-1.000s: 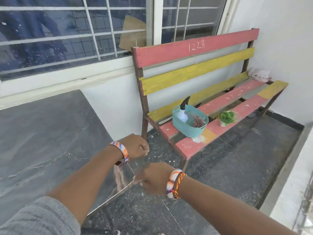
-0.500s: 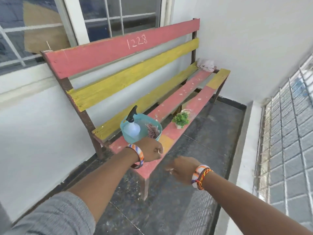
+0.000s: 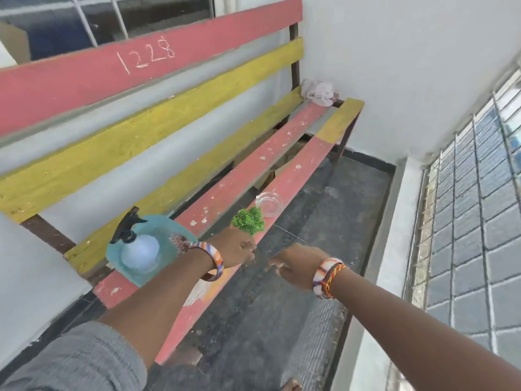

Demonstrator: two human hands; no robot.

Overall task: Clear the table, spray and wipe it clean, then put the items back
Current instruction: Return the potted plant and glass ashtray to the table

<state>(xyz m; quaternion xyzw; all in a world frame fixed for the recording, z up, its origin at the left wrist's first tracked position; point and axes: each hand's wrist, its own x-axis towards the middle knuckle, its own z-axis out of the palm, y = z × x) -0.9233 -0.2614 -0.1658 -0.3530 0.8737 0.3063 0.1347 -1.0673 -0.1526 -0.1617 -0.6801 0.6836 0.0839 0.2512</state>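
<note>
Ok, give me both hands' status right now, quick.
Left hand: closed in a loose fist near the small green plant; whether it grips anything cannot be told.
Right hand: empty, fingers loosely curled, over the floor.

Bench (image 3: 245, 176) carries basket (image 3: 118, 261), plant (image 3: 249, 221), glass bowl (image 3: 270, 208).

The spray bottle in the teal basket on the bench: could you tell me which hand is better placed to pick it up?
Probably the left hand. It hovers over the bench seat beside the teal basket holding the spray bottle, while the right hand hangs out over the floor, farther away.
</note>
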